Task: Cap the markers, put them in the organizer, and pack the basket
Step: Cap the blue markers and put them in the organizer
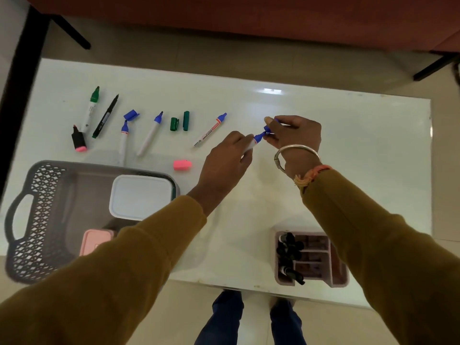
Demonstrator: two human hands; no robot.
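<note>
Head view, asker: where is the blue marker (257, 138)?
Answerer: Over the table (361, 150) — left hand (225, 158) grips its barrel, right hand (296, 131) pinches the blue cap (267, 128) at the tip.
Asker: Handling?
Answerer: Probably light, stiff, slick — hold mid-barrel.

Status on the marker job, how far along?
Done: several black markers stand in the organizer. In hand: the left hand holds a blue marker, the right hand pinches its blue cap at the tip. Left: six more pens lie on the table, apparently uncapped, with loose caps nearby; the organizer sits outside the basket.
</note>
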